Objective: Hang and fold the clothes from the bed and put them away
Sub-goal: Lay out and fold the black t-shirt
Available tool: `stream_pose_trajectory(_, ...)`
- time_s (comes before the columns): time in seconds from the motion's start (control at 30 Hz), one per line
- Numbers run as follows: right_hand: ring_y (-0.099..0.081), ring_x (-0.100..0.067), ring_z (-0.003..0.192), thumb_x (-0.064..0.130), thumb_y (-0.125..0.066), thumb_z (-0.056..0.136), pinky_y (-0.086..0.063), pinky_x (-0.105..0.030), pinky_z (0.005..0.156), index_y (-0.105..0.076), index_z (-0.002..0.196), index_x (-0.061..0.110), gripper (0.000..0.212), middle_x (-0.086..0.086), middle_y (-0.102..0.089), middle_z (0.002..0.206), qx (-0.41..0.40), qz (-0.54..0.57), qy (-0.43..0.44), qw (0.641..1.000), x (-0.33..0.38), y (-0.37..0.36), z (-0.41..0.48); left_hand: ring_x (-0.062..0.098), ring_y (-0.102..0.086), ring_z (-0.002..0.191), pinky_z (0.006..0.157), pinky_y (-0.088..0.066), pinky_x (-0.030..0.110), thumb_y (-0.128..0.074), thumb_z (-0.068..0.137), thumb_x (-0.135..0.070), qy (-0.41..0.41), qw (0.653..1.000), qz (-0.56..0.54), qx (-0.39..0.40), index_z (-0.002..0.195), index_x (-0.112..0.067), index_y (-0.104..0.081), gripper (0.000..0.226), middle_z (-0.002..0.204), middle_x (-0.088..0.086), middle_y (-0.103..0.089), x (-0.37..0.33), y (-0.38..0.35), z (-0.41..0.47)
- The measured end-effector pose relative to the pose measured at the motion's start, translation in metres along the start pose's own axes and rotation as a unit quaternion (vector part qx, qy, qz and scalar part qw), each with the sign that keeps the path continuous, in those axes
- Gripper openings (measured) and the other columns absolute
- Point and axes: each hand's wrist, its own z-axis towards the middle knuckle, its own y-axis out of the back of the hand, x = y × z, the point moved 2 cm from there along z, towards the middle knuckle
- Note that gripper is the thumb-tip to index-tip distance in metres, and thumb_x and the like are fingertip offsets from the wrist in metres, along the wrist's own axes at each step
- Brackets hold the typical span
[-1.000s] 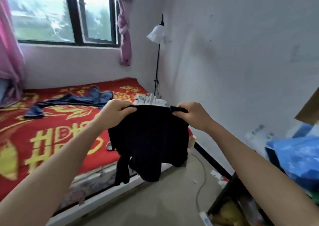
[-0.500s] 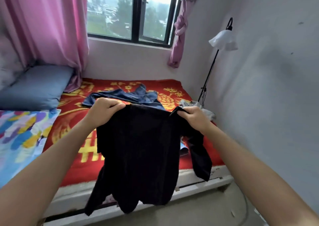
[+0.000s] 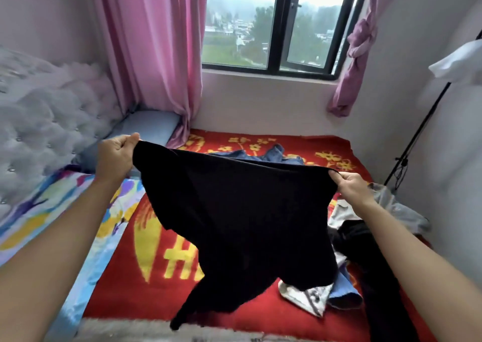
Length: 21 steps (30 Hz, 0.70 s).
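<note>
Far to the left of the left fingers stands a pale tufted headboard (image 3: 39, 122). A multicoloured sheet (image 3: 39, 211) lies below it, and a blue pillow (image 3: 148, 129) sits just beyond the knuckles. The left hand (image 3: 114, 156) is raised over the bed (image 3: 125, 327). Its fingers (image 3: 122, 142) are curled tight and pinch one top corner of a black garment (image 3: 234, 211). A pink curtain (image 3: 151, 54) hangs behind that hand.

The garment's upper edge runs taut from one hand to the other. Its body hangs from the fingers in the air above the red and yellow blanket (image 3: 255, 320), and its lowest tail dips toward the near edge of the bed.

Beyond the stretched edge, between the two hands, a blue denim piece (image 3: 276, 153) lies on the blanket under the window (image 3: 273, 23).

The right hand (image 3: 352, 187) holds the other top corner with its fingers (image 3: 339, 178) curled round the cloth. Below these fingers, on the blanket, lie a white patterned piece (image 3: 305, 297), a blue cloth (image 3: 344, 294) and a dark garment (image 3: 375, 284). A grey garment (image 3: 407, 211) lies just right of the wrist. Further right, a black lamp stand (image 3: 417, 138) with a white shade rises by the wall.
</note>
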Motion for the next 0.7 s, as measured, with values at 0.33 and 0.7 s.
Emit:
stream_pose_trajectory(0.33,-0.047,-0.036,0.115,0.029,-0.063,0.087,-0.036,-0.037,0.096,-0.059,0.121,0.007,0.041,-0.019,-0.057,0.118,0.057,-0.275,0.081,0.956,0.010,-0.101,0.105,0.009,-0.057,0.061,0.062,-0.039,0.027,-0.051,0.096,-0.024,-0.090,0.993,0.051,-0.049,0.086,0.004,-0.069,0.035,0.063,0.012,-0.062,-0.057,-0.096,0.059)
stream_pose_trajectory(0.7,-0.017,-0.023,0.141,0.063,-0.058,0.079,-0.027,-0.037,0.113,-0.006,0.150,0.011,0.102,-0.008,-0.018,0.153,0.280,-0.140,0.019,0.950,0.013,-0.271,-0.014,0.038,-0.060,0.078,0.067,-0.045,0.040,-0.047,0.097,-0.035,-0.087,0.983,0.161,-0.026,0.080,-0.001,-0.064,0.041,0.075,0.017,-0.066,-0.075,-0.155,0.093)
